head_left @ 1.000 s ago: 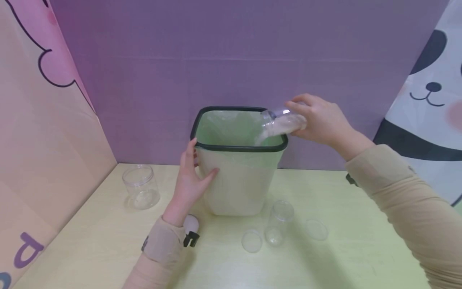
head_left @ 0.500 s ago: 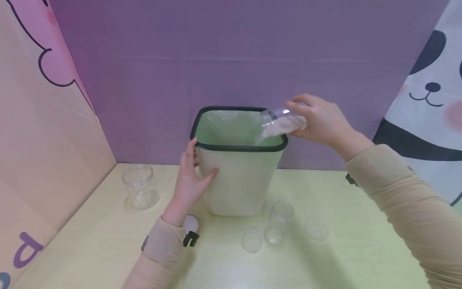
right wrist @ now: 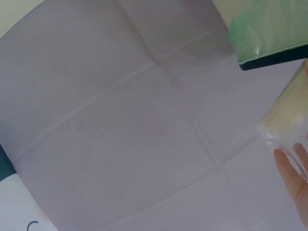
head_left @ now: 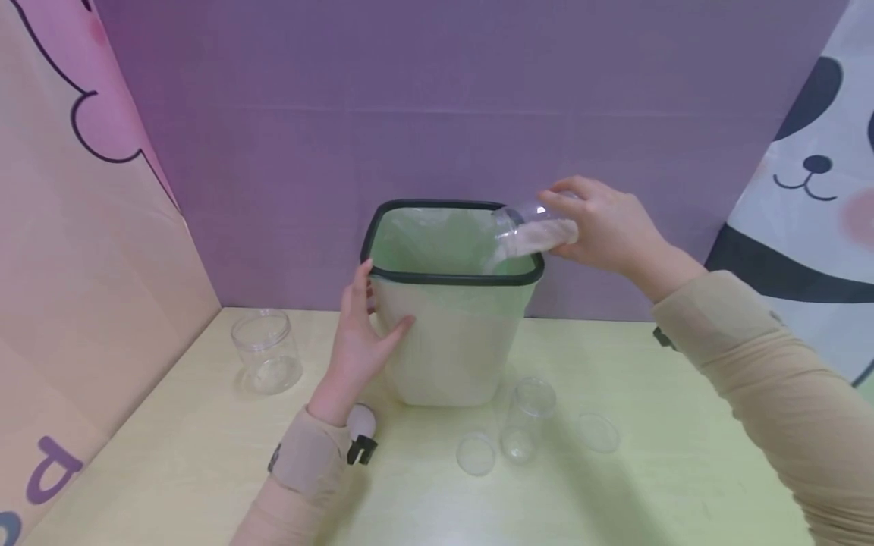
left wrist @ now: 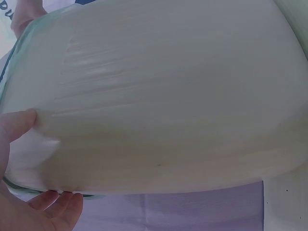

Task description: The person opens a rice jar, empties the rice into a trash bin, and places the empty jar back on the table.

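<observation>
A pale trash can (head_left: 444, 345) with a dark rim and green liner bag (head_left: 437, 239) stands mid-table. My left hand (head_left: 358, 334) grips its left side, thumb on the front wall and fingers round the corner below the rim; the left wrist view shows this thumb and fingertips against the wall. My right hand (head_left: 608, 227) holds a clear plastic jar (head_left: 536, 231) by its base end. The jar lies tipped over the can's right rim, mouth toward the inside. White powder (right wrist: 288, 110) lies along its lower wall, and a whitish streak shows at the mouth.
At the left stands a wide clear jar (head_left: 266, 353). A narrower clear jar (head_left: 529, 421) stands in front of the can, between two clear round lids, one left (head_left: 476, 453) and one right (head_left: 598, 433). A purple backdrop (head_left: 444, 98) rises behind.
</observation>
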A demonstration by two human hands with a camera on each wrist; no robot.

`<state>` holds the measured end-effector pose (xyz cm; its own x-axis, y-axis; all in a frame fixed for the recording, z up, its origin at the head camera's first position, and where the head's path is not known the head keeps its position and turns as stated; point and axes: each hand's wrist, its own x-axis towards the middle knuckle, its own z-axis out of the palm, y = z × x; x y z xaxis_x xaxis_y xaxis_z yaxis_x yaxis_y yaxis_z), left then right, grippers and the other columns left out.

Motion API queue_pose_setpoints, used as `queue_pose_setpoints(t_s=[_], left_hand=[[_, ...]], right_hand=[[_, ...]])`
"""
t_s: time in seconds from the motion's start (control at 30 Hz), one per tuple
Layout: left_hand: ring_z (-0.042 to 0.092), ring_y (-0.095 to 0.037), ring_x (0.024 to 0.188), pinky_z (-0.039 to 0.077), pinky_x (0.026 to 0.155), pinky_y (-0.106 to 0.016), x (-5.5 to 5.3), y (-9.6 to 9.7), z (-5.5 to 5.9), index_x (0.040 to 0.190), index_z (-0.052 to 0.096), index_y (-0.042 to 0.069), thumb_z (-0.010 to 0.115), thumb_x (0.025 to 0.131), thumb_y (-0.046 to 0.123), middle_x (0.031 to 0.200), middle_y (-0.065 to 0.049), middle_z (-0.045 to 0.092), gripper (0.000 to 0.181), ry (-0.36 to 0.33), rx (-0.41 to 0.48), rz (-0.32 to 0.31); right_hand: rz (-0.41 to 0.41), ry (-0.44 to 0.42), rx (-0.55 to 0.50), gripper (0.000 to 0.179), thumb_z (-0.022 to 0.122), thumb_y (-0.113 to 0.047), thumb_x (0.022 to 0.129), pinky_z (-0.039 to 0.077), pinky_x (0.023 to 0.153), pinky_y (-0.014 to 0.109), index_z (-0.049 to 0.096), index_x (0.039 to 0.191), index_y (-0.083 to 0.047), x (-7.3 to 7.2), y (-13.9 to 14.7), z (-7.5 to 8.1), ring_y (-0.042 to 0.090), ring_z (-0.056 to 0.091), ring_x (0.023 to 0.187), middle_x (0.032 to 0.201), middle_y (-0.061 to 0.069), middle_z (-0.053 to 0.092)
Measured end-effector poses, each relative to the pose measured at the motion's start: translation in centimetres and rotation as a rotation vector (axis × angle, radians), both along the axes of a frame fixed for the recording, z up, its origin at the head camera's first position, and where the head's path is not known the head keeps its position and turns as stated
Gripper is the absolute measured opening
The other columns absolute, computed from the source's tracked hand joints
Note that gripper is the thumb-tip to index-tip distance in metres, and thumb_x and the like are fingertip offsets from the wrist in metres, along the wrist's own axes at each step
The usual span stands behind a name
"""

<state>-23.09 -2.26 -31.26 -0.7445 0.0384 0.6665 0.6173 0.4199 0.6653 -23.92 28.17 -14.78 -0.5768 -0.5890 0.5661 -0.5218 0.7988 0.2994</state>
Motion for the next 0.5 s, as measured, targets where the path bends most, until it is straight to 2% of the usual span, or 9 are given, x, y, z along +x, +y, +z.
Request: queue_pose_setpoints(t_s=[0.5], left_hand=[[0.047, -0.039, 0.115, 0.046, 0.098, -0.049, -0.21, -0.02, -0.11, 0.148, 0.017, 0.009, 0.075, 0.078, 0.008, 0.133, -0.028, 0.036, 0.091, 0.031, 0.001, -0.003]], right_hand=[[-0.029, -0.017, 0.052, 0.068, 0.087, -0.016, 0.062, 0.054, 0.063, 0.053, 0.06, 0.124, -0.006, 0.19, -0.36, 0.23, 0.038, 0.058, 0.104, 0.119, 0.02, 0.058]])
